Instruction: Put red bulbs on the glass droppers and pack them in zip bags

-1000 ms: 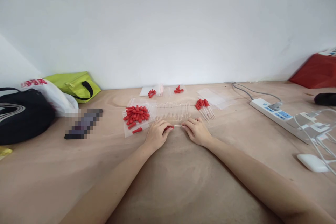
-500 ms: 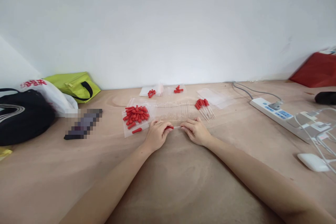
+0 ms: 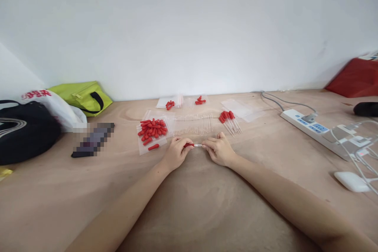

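Note:
Between finger and thumb, my left hand (image 3: pixel 176 152) pinches a red rubber dropper bulb (image 3: pixel 189 145). My right hand (image 3: pixel 219 151) is closed on a thin clear glass tube (image 3: pixel 198 145), whose left end meets the mouth of the bulb. How deep the tube sits in it I cannot tell. Beyond my left hand, a heap of red bulbs (image 3: pixel 152 128) lies on a clear plastic bag (image 3: pixel 144 149). A row of clear glass tubes (image 3: pixel 191 125) lies beyond both hands. Past my right hand are several droppers (image 3: pixel 229 120), tubes capped with red bulbs.
Small bags with more red bulbs (image 3: pixel 170 104) lie near the wall, beside a flat clear bag (image 3: pixel 245 111). On the right are a power strip (image 3: pixel 307 126), cables and a white case (image 3: pixel 351 181). A blurred phone (image 3: pixel 93 139), black bag (image 3: pixel 26 134) and green bag (image 3: pixel 79 96) occupy the left.
Both hands stay almost in place. The bulb and tube show slightly more clearly between my fingertips, and the right fingers have shifted a little. The view has moved very slightly.

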`<state>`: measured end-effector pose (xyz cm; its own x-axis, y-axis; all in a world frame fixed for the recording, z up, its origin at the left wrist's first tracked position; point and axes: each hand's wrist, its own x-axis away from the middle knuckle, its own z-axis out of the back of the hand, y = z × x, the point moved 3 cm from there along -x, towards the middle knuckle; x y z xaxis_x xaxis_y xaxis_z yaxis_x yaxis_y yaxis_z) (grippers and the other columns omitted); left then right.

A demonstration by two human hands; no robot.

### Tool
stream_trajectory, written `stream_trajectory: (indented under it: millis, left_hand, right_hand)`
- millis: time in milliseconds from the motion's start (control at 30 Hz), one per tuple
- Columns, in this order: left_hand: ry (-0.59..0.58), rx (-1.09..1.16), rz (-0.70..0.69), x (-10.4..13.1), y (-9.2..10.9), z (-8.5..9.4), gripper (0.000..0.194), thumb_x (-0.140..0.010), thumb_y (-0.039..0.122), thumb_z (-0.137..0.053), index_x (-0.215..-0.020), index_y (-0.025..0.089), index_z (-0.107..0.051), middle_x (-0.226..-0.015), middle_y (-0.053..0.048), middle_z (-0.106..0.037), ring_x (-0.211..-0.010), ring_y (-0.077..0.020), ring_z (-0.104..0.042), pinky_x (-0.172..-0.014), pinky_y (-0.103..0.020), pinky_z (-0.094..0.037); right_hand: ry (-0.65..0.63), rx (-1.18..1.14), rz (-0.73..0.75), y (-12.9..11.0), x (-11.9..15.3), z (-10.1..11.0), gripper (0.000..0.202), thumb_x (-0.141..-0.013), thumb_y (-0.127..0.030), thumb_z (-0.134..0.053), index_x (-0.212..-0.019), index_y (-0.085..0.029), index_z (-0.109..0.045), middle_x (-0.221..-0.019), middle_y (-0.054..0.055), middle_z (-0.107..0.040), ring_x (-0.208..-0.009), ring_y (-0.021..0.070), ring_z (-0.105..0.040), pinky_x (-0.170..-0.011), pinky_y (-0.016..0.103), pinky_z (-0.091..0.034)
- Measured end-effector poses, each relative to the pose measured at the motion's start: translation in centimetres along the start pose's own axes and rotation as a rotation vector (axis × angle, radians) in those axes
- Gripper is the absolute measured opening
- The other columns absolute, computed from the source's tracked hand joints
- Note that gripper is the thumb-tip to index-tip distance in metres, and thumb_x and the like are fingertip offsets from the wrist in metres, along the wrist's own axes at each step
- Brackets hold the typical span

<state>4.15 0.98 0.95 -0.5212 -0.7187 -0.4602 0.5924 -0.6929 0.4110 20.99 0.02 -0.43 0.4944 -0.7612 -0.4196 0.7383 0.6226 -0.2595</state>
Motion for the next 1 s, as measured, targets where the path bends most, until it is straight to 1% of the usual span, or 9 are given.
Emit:
stream_trajectory:
  millis: [200,300,500,700,867,1000]
  left_hand:
    - [0.052,-0.019,-0.088,0.1,-0.1,-0.2,0.015,-0.086,0.028,-0.042,-0.079,0.018,-0.052,-0.071,0.002,-0.062,-0.061,-0.0106,-0.055,-0.08,-0.033,-0.037]
    - [0.062,-0.019,-0.105,0.3,-0.1,-0.2,0.015,-0.086,0.027,-0.042,-0.079,0.018,-0.051,-0.07,0.002,-0.062,-0.059,-0.0098,-0.054,-0.081,-0.032,-0.036]
    - [0.032,0.009,-0.122,0.3,0.3,-0.2,0.012,-0.085,0.026,-0.043,-0.08,0.018,-0.051,-0.072,0.002,-0.063,-0.061,-0.0099,-0.057,-0.084,-0.033,-0.036]
    - [0.069,0.046,-0.097,0.2,0.7,-0.2,0.009,-0.083,0.025,-0.046,-0.08,0.018,-0.052,-0.072,0.0,-0.063,-0.065,-0.0112,-0.057,-0.08,-0.031,-0.04]
    - [0.072,0.051,-0.076,0.1,0.8,-0.1,0.01,-0.082,0.025,-0.046,-0.08,0.018,-0.053,-0.073,-0.001,-0.064,-0.069,-0.0132,-0.057,-0.076,-0.03,-0.042]
    - [0.056,0.046,-0.058,-0.1,0.5,0.0,0.012,-0.083,0.026,-0.045,-0.081,0.018,-0.053,-0.074,-0.001,-0.064,-0.068,-0.0129,-0.058,-0.079,-0.032,-0.04]
  right_hand:
    - [0.0,0.002,0.012,-0.3,0.0,-0.1,0.024,-0.086,-0.021,-0.036,-0.082,-0.018,-0.06,-0.072,0.002,-0.064,-0.059,0.0105,-0.048,-0.067,0.029,-0.018]
    - [0.007,-0.01,0.033,-0.3,0.0,0.1,0.024,-0.085,-0.02,-0.036,-0.082,-0.018,-0.059,-0.071,0.001,-0.063,-0.058,0.0103,-0.048,-0.067,0.029,-0.018]
    - [-0.002,-0.048,0.09,-0.2,-0.1,0.1,0.023,-0.085,-0.019,-0.036,-0.082,-0.018,-0.059,-0.07,0.001,-0.062,-0.061,0.0106,-0.049,-0.067,0.029,-0.018]
    - [0.043,-0.065,0.099,-0.5,-0.3,0.0,0.024,-0.085,-0.018,-0.035,-0.084,-0.017,-0.06,-0.068,0.001,-0.061,-0.059,0.0101,-0.047,-0.066,0.029,-0.018]
    - [0.031,-0.076,0.101,-0.6,-0.6,-0.3,0.025,-0.086,-0.019,-0.034,-0.084,-0.017,-0.059,-0.069,0.001,-0.061,-0.061,0.0106,-0.048,-0.067,0.028,-0.019]
    - [-0.011,-0.033,0.121,-0.8,-1.0,-0.1,0.027,-0.088,-0.021,-0.033,-0.089,-0.016,-0.059,-0.076,0.003,-0.062,-0.067,0.0114,-0.049,-0.066,0.028,-0.021]
